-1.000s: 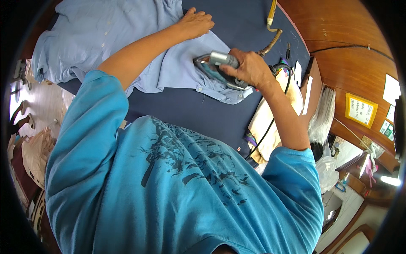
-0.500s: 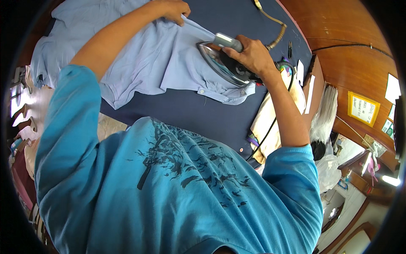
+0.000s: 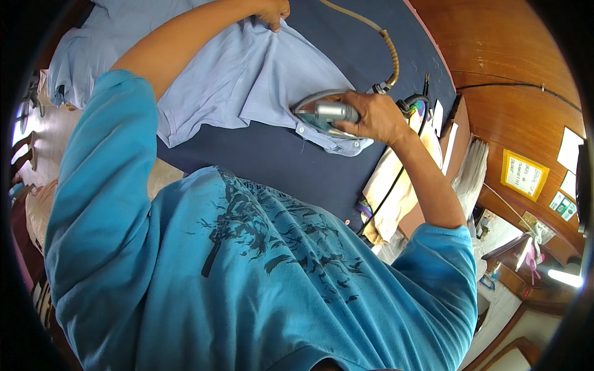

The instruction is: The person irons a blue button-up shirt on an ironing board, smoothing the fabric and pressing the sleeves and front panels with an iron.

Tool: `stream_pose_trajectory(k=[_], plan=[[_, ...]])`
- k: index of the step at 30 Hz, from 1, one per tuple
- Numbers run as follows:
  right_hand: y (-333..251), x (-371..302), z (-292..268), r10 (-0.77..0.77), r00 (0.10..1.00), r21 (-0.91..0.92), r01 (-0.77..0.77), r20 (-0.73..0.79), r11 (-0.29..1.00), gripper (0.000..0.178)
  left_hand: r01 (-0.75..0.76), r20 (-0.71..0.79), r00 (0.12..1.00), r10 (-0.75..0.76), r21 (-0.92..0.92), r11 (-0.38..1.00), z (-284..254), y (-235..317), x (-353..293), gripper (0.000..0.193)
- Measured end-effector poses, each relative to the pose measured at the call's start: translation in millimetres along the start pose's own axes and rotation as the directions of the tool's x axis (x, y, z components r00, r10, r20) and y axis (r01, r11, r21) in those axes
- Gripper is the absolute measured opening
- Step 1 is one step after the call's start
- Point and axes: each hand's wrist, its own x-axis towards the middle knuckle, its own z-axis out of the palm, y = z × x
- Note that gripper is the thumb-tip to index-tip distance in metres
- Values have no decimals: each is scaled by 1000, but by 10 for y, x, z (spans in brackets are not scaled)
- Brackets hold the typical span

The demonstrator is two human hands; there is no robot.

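A light blue shirt (image 3: 204, 93) lies spread over the dark blue ironing surface (image 3: 247, 148), its buttoned edge toward me. At the far edge of the cloth, my left hand (image 3: 272, 12) pinches the fabric and pulls it into a raised fold. My right hand (image 3: 380, 117) is closed round the handle of a steam iron (image 3: 322, 114), whose soleplate rests on the shirt's right end, close by the buttons. From the iron a tan, ribbed hose (image 3: 391, 55) runs away toward the far side.
Right of the iron, a cream cloth (image 3: 396, 185) hangs over the table edge with a black cable (image 3: 391, 196) across it. A wooden wall (image 3: 507, 43) stands at the right, bearing a yellow-framed notice (image 3: 525, 175). Bundled clear plastic (image 3: 471, 167) hangs below it.
The iron has turned and slid nearer to me, toward the buttoned edge. My left hand has shifted slightly right and away, lifting the cloth into a sharper fold.
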Motion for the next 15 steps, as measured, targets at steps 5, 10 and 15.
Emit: stream_pose_trajectory(k=[5,10,15], plan=[[193,525,-88,428,879,51,-427,-209,903,59,52,108,993,-42,-88,995,-24,20,30,31],[320,784,-153,360,893,25,-367,-270,930,63,111,100,990,-103,-70,991,-43,114,-5,31],[195,621,-143,241,957,-5,-245,-160,970,61,91,-128,989,-80,85,992,31,37,-86,36]])
